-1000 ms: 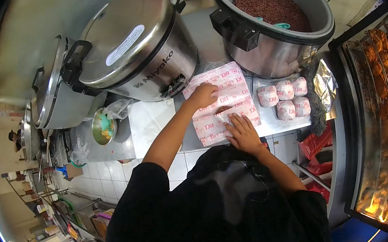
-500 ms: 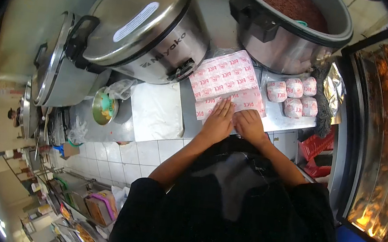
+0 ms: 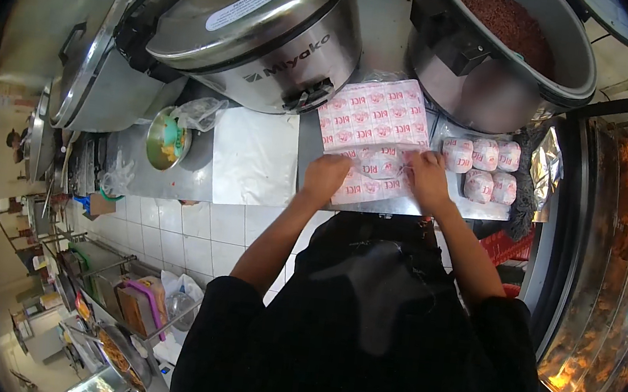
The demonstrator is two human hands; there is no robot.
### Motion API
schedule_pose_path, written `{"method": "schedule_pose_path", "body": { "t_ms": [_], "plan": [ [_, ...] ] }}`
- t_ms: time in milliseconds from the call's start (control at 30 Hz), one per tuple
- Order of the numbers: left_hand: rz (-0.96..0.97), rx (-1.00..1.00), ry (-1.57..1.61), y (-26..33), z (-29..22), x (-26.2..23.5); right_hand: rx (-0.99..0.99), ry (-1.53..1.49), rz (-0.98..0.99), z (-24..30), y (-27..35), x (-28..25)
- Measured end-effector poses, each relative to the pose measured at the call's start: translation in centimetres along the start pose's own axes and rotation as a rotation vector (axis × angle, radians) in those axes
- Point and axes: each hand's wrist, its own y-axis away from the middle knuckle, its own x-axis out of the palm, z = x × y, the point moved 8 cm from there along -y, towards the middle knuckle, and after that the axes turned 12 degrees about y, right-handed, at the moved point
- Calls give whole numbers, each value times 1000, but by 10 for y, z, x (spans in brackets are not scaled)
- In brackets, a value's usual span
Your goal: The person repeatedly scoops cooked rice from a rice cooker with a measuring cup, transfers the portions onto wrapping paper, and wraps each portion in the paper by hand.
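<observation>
A round bundle (image 3: 381,166) bulges under a sheet of pink-and-white printed wrapping paper (image 3: 376,195) near the counter's front edge. My left hand (image 3: 326,177) is closed at the sheet's left side, its fingertips partly hidden. At the right side of the bundle, my right hand (image 3: 427,179) pinches the paper with bent fingers. More printed paper (image 3: 377,116) lies flat just beyond the bundle. Several wrapped balls (image 3: 483,153) in the same paper sit grouped to the right of my right hand. What the bundle contains is covered by the paper.
A large lidded rice cooker (image 3: 268,51) stands at the back left. An uncovered cooker (image 3: 465,93) of reddish-brown rice (image 3: 504,20) is behind the wrapped balls. Left lie a white sheet (image 3: 256,158) and a metal bowl (image 3: 158,149). A glass case (image 3: 608,268) of fried food borders the right.
My hands have moved apart from lying close together on the paper to its left and right sides. The rounded bundle now shows between them. The view has shifted slightly.
</observation>
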Motion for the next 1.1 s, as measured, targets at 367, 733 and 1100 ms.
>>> {"method": "schedule_pose_path", "body": {
  "t_ms": [367,733,1100],
  "plan": [
    [288,-83,104,-81,11,15,132,90,557,9,-57,27],
    [-517,-78,628,5,-43,4,72,-15,74,29,-5,15],
    [-712,-610,1127,-20,-7,41,667,-621,-51,3,-38,45]
  ]
}}
